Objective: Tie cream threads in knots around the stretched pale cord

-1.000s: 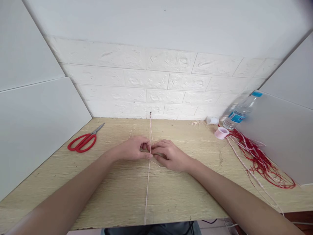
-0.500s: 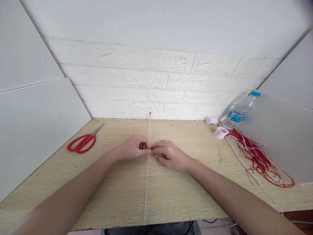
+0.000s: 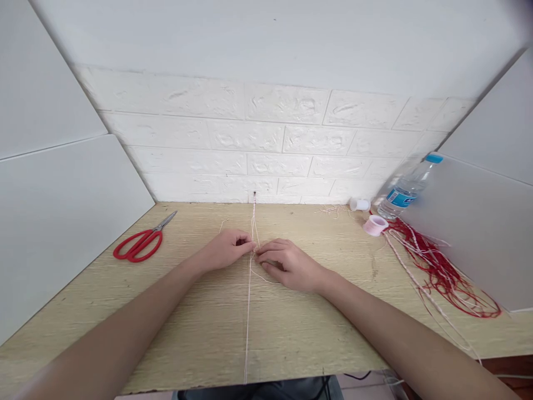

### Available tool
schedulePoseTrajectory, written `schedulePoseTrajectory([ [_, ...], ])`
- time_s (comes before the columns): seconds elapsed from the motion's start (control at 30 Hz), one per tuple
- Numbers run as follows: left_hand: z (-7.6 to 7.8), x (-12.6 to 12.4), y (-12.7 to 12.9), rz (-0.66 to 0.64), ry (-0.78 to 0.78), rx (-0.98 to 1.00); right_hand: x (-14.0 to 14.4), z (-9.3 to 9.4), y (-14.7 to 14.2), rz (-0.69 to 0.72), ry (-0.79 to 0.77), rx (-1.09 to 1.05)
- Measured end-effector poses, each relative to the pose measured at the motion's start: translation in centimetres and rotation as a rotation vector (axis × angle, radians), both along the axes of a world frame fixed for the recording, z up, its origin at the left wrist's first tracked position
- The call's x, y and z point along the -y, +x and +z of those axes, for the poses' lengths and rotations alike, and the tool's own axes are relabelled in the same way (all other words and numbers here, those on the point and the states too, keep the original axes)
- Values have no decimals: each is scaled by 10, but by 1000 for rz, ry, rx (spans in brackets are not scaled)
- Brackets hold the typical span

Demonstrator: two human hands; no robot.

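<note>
A pale pink cord (image 3: 249, 322) runs taut from a dark fixing point low on the wall to the table's front edge. Its far end is a short braided stretch (image 3: 254, 206). My left hand (image 3: 227, 248) pinches thin thread at the cord, thumb and index finger together. Just to the right, my right hand (image 3: 291, 265) has its fingertips closed on the thin thread beside the cord. A loose loop of thread (image 3: 262, 277) curves beneath the right fingers. The exact grip at the fingertips is too small to make out fully.
Red-handled scissors (image 3: 139, 244) lie at left. On the right are a pink thread spool (image 3: 376, 225), a white spool (image 3: 360, 204), a water bottle (image 3: 406, 191) and a heap of red cords (image 3: 441, 272). White panels flank the wooden table (image 3: 187, 344).
My left thumb and fingertips have shifted slightly up along the cord and pinch closer together. My right hand stays almost in place.
</note>
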State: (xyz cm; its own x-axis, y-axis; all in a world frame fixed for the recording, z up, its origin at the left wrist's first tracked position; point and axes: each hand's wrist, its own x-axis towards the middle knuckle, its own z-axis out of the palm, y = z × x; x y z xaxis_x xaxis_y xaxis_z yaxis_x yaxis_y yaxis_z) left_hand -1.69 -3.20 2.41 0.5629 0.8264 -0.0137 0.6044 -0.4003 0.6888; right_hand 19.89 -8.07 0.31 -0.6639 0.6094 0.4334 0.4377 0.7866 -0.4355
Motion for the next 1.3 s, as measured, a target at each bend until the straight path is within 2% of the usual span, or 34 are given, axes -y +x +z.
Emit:
schedulePoseTrajectory([
  [0.43, 0, 0, 0, -9, 50, -27, -1, -3, 1, -83, 20, 17],
  [0.67, 2, 1, -1, -24, 61, -27, -1, 0, 0, -74, 16, 3],
  [0.93, 3, -1, -7, -104, -9, -58, 2, 3, 2, -147, -68, 7],
  [1.3, 1, -5, -13, -29, 4, -104, 2, -1, 4, -203, -98, 6],
])
